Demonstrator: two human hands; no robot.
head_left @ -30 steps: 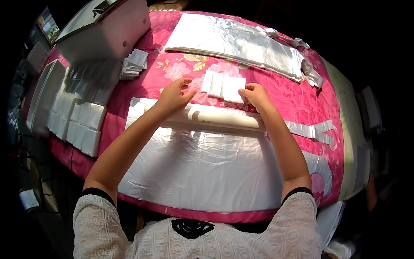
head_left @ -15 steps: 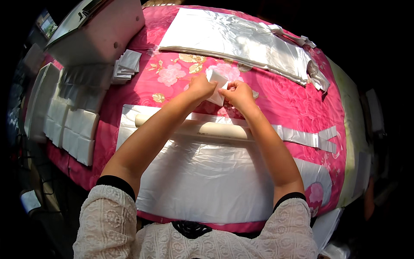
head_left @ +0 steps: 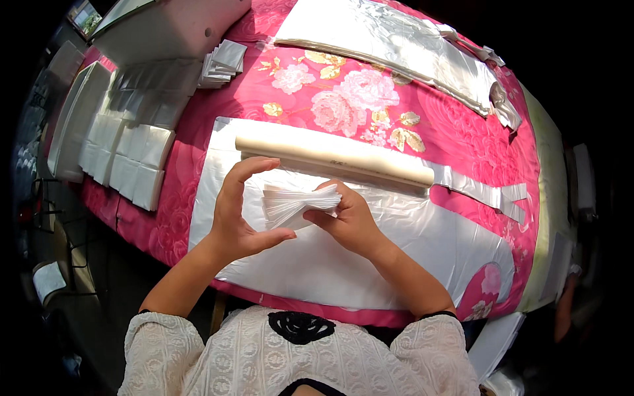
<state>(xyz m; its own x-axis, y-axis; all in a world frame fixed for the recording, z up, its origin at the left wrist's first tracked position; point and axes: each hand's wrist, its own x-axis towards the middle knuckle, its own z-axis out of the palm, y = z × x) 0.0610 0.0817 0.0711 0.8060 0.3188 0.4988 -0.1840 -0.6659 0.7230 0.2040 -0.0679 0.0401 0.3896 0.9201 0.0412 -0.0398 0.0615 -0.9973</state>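
Note:
My right hand [head_left: 347, 220] pinches a fanned stack of small white folded sheets [head_left: 297, 203] at its right end, with the leaves spreading toward the left. Just left of the stack, my left hand [head_left: 243, 214] forms a wide C, thumb and fingers apart, holding nothing. Both hands are above a white plastic bag [head_left: 284, 274] laid flat, its handle strip reaching to the right. Across that bag lies a cream-coloured tube [head_left: 330, 160], beyond my hands.
A pile of flat white bags [head_left: 383, 49] lies at the far side of the pink floral cloth [head_left: 173, 231]. To the left are a white box [head_left: 162, 33], a small pile of folded white pieces [head_left: 223, 63] and rows of white packets [head_left: 142, 152] beside a clear tray [head_left: 72, 125].
Both hands have come back toward me, from beyond the tube to over the flat bag. My left hand has let go of the white sheets; the right holds the stack. The view has shifted.

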